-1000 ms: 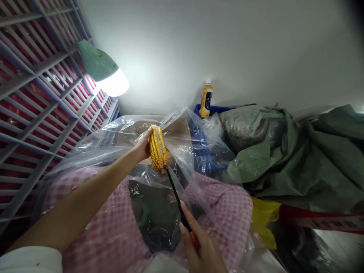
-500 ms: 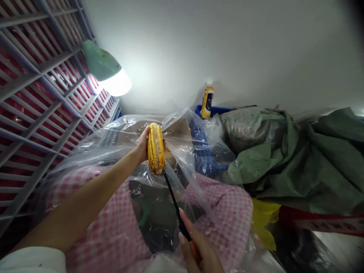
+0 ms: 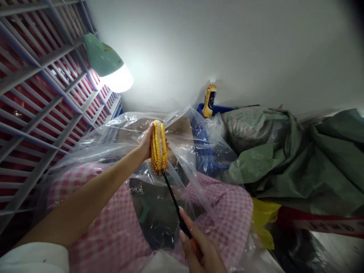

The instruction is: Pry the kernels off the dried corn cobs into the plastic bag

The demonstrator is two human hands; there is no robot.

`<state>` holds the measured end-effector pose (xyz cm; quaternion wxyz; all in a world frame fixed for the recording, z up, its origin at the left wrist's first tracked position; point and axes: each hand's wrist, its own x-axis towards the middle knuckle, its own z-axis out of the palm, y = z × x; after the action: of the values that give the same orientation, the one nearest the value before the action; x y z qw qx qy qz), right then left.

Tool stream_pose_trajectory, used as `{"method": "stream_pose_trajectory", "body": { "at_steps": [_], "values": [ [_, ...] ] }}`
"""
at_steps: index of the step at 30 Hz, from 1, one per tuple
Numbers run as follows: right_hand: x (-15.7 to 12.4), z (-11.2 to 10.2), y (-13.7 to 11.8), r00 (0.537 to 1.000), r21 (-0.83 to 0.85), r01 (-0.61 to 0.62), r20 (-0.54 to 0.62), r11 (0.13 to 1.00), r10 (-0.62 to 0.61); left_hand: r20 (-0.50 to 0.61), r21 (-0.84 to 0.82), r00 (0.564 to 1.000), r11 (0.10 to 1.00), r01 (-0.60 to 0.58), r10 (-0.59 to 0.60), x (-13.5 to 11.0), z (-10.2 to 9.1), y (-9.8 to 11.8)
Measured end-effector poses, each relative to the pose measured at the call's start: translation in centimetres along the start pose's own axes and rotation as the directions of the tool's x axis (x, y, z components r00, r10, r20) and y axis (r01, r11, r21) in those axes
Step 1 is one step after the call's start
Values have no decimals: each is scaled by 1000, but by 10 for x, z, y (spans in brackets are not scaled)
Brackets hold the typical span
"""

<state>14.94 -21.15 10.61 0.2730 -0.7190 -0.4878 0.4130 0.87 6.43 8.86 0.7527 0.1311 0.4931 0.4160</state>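
My left hand (image 3: 146,143) is wrapped round a yellow corn cob (image 3: 158,147) and holds it upright over a clear plastic sheet (image 3: 113,140). A strip of the cob's side is bare of kernels. My right hand (image 3: 200,252), at the bottom of the view, is closed on the handle of a thin black tool (image 3: 173,199). The tool's tip touches the cob's lower end. Under the plastic lies a dark opening (image 3: 157,218) between my legs in pink checked cloth (image 3: 110,231).
A lit green lamp (image 3: 109,68) hangs at the upper left beside a grey rack (image 3: 34,94) of red items. A yellow bottle (image 3: 209,99) stands on a blue crate (image 3: 203,132) at the white wall. Green sacks and tarpaulin (image 3: 298,163) pile up on the right.
The cob has turned a little more upright in my left hand and risen slightly. The tool's tip stays at its lower end. The view has shifted a bit.
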Motion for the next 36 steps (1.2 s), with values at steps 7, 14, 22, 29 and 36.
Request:
{"method": "stream_pose_trajectory", "body": {
  "at_steps": [7, 14, 22, 29, 36],
  "values": [
    [2, -4, 0, 1000, -17, 17, 16, 1000, -16, -8, 50, 1000, 999, -20, 20, 3, 1, 0],
    [14, -7, -6, 982, 81, -64, 185, 995, 49, 15, 118, 997, 990, -82, 81, 3, 2, 0],
    [32, -4, -10, 845, 456, -489, 460, 744, 273, -14, 72, 985, 983, -169, 170, 6, -1, 1],
    [34, 5, -2, 938, 270, -273, 287, 923, 193, -40, 155, 974, 964, -214, 222, 6, 1, -5],
    [35, 13, -4, 888, 448, -422, 381, 788, 260, -44, 161, 979, 968, -191, 201, 15, -4, -11]
  ]
}}
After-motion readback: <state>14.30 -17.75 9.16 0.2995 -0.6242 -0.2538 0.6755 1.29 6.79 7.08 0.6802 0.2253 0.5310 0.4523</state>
